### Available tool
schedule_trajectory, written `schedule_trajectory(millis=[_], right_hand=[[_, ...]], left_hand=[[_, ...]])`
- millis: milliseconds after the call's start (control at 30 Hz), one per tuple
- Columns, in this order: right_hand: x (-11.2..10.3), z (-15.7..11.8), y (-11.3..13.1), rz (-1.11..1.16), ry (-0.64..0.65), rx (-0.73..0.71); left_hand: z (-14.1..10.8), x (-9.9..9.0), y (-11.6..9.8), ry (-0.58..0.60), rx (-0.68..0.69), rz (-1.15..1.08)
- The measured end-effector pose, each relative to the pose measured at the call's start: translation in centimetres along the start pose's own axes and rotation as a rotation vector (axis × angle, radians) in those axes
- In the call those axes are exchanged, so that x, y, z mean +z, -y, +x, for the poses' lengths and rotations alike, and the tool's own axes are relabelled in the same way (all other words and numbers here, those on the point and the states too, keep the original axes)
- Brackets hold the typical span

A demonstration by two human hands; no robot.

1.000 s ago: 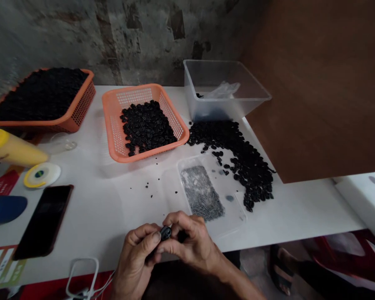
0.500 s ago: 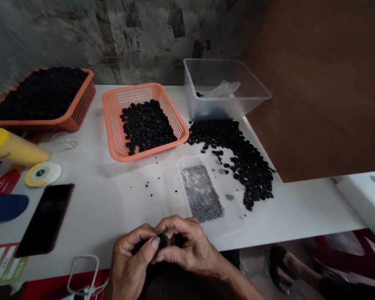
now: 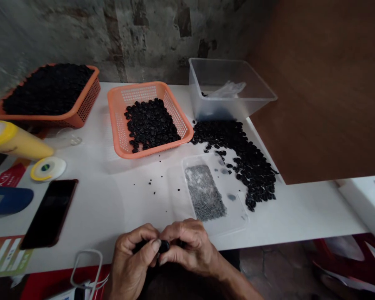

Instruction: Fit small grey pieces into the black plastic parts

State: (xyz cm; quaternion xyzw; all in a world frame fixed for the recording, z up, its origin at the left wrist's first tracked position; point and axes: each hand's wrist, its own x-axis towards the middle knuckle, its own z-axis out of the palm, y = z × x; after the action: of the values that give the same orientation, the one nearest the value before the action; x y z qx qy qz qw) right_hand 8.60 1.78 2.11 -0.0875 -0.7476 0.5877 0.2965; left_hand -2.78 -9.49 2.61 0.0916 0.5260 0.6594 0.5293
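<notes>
At the table's front edge my left hand is closed, thumb and fingers pinching a small black rounded piece. My right hand meets it from the other side, its thumb and forefinger pressed close around the same piece; whether it also holds something tiny is hidden. Just beyond my right hand lies a shallow clear tray with many small grey metal pins in it. A heap of black oval pieces spreads over the table to the right of the tray.
An orange basket of black pieces stands mid-table; a fuller orange basket is back left. Behind the heap sits a clear bin. A brown board juts in at right. A phone, tape roll and yellow bottle lie left.
The view has shifted slightly, so the table items sit a little further right. Both hands stay together on the black piece. The foot seen on the floor at right is gone from there.
</notes>
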Motion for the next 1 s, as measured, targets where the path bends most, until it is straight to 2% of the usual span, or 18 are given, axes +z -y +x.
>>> schedule_trajectory(millis=[67,133,233,300,367,467,533,567,633,733,800,900,1000], right_hand=[[-0.1,0.0,0.2,-0.109,-0.004,-0.071],[-0.2,0.0,0.5,-0.171,-0.004,-0.083],[-0.1,-0.1,0.8,-0.093,-0.029,0.035],[0.1,-0.3,0.9,0.096,-0.105,0.174],[0.4,-0.4,0.9,0.381,-0.195,0.328],[0.8,-0.5,0.8,0.827,-0.23,0.502],[0.9,-0.5,0.7,0.944,-0.217,0.552],[0.9,-0.4,0.6,0.912,-0.216,0.567],[0.8,-0.3,0.6,0.682,-0.222,0.546],[0.7,-0.3,0.6,0.198,-0.206,0.401],[0.8,-0.3,0.6,-0.034,-0.164,0.287],[1.3,-0.4,0.6,-0.301,-0.109,0.144],[1.8,-0.5,0.8,-0.468,-0.104,0.059]], left_hand=[[-0.1,0.1,0.0,0.007,-0.009,-0.033],[-0.1,0.2,0.0,0.011,-0.017,-0.062],[0.1,0.6,-0.1,-0.04,-0.065,-0.162],[0.4,0.8,-0.2,-0.114,-0.107,-0.278],[0.8,1.0,-0.5,-0.152,-0.127,-0.416],[1.3,1.0,-0.8,-0.06,-0.116,-0.615],[1.5,1.0,-0.9,0.05,-0.062,-0.695],[1.6,1.0,-0.8,0.095,-0.021,-0.715],[1.7,1.1,-0.7,0.155,0.051,-0.733],[1.8,1.3,-0.7,0.175,0.083,-0.766],[1.8,1.3,-0.8,0.172,0.088,-0.785],[1.8,1.2,-0.7,0.191,0.096,-0.792],[1.8,0.8,-0.5,0.235,0.109,-0.802]])
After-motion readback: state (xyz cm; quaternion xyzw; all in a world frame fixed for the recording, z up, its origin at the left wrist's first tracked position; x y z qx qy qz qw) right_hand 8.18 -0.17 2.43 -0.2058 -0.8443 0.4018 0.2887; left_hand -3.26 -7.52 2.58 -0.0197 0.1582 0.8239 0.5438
